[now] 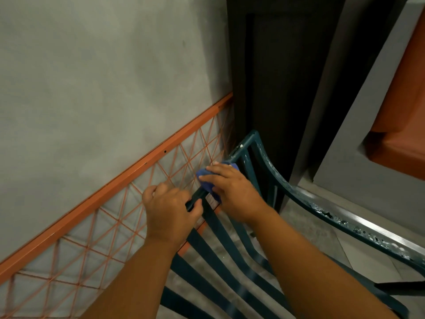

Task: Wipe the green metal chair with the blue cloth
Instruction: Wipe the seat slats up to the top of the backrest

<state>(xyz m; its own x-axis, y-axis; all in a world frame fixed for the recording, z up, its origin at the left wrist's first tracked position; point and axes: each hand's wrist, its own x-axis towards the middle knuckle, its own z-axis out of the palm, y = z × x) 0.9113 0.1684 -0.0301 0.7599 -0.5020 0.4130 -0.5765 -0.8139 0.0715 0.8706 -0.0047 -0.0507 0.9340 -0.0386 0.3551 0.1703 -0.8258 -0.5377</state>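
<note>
The green metal chair [296, 189] fills the lower right, its flat slats running toward me and its curved rail showing chipped paint. My left hand [169, 211] grips the top rail of the chair back, thumb over the bar. Just to its right, my right hand [232, 192] holds the folded blue cloth [205, 178] against the same rail, fingers curled over it. Most of the cloth is hidden under the fingers.
An orange metal frame with a wire lattice [128, 178] runs along the grey wall [92, 77] right behind the chair back. A dark door frame [276, 77] stands ahead. An orange panel [404, 111] sits at the far right. Grey floor [345, 245] lies beneath the chair.
</note>
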